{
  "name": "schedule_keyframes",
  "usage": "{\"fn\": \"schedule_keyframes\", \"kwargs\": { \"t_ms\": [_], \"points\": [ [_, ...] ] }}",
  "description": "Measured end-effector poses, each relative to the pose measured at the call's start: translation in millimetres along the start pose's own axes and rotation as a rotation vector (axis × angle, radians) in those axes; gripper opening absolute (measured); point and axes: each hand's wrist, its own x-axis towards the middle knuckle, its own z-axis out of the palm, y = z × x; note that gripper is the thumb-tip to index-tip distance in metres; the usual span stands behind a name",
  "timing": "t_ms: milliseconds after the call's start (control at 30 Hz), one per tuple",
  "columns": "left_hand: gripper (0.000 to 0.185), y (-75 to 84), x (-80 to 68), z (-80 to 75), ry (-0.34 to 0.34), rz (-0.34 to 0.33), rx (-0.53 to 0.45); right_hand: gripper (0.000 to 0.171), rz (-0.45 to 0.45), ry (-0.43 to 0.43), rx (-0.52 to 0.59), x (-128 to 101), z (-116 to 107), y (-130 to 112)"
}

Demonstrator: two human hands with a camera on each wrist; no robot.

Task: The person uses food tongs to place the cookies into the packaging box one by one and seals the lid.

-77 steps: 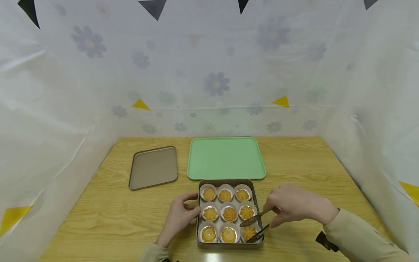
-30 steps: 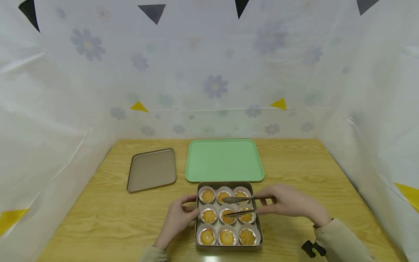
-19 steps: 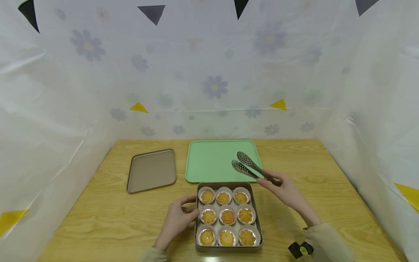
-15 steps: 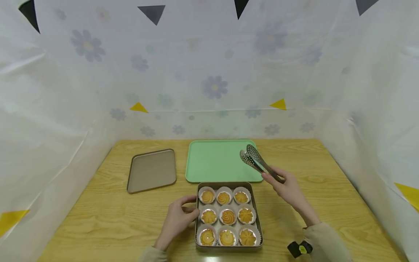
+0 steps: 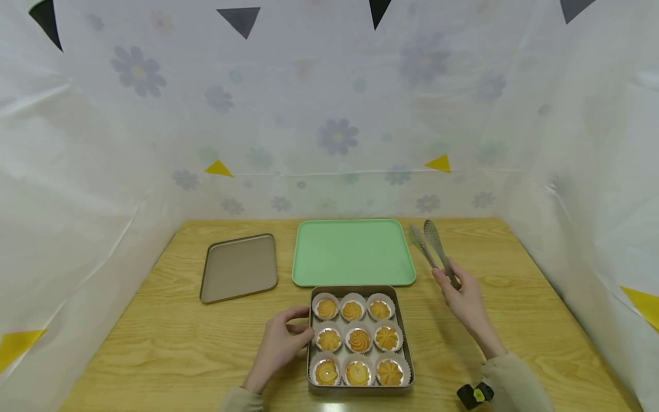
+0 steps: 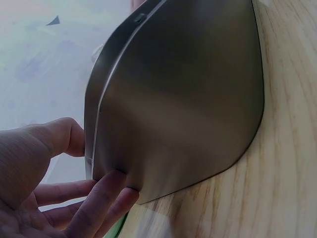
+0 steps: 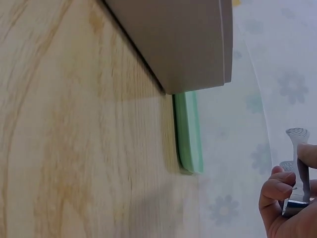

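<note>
A brown rectangular tin point(image 5: 360, 391) holds rows of piped butter cookies point(image 5: 359, 340) in white pleated paper cups. My left hand point(image 5: 280, 340) rests against the tin's left side. In the left wrist view, several fingertips point(image 6: 116, 179) touch the tin's outer wall point(image 6: 183, 109) and the thumb meets its rim. My right hand point(image 5: 465, 297) grips perforated metal tongs point(image 5: 436, 243) to the right of the tin, their arms spread and pointing up and away with nothing between them. In the right wrist view, its fingers wrap the tongs point(image 7: 299, 173).
Behind the tin lies a pale green tray point(image 5: 355, 253). A flat brown tray point(image 5: 239, 269) is at the back left of the wooden table point(image 5: 170, 343). White flower-printed sheeting point(image 5: 340, 137) stands around the back and sides.
My right hand lifted the tongs from over the cookies, passed the green tray's right part and moved right, turning the tips upward. The left hand and tin stay in place.
</note>
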Motion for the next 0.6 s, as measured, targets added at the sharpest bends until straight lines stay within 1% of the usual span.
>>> {"fn": "schedule_keyframes", "kwargs": {
  "t_ms": [133, 233, 433, 600],
  "points": [
    [0.046, 0.5, -0.3, 0.0, -0.001, -0.002, -0.004, 0.059, -0.015, -0.008, -0.077, -1.5, -2.0, 3.5],
    [0.046, 1.0, -0.3, -0.4, 0.0, -0.002, -0.001, 0.066, -0.012, -0.044, -0.136, -2.0, -3.8, 5.8],
    [0.045, 1.7, -0.5, -0.7, 0.002, 0.001, 0.002, 0.065, -0.001, -0.11, -0.249, -2.0, -6.9, 12.5],
    [0.046, 1.8, -0.6, -0.5, -0.003, -0.002, -0.004, 0.066, 0.062, -0.194, -0.28, -1.9, -12.1, 17.6]
  ]
}}
